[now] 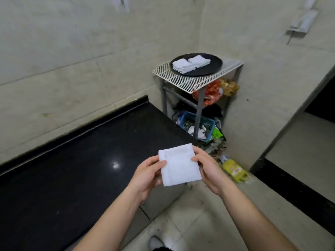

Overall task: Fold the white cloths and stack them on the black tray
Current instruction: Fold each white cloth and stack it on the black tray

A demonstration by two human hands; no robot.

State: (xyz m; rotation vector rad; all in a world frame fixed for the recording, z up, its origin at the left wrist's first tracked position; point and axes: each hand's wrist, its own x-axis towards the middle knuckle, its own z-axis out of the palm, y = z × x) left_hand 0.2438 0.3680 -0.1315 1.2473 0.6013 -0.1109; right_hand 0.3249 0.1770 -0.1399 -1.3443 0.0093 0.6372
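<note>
Folded white cloth (179, 164) pinched at opposite edges by left hand (147, 176) and right hand (208, 169); black tray (213, 67) well beyond grip, two folded cloths (190, 63) on it.

A white wire rack (192, 79) on grey metal legs stands in the corner. The round black tray (212, 68) rests on it, carrying two folded white cloths (190, 64) lying side by side, touching.

Folded white cloth (179, 164) midair; two folded stacks (191, 63) on black tray (213, 67).

Glossy black counter (81, 160); terry cloth (179, 165)
</note>
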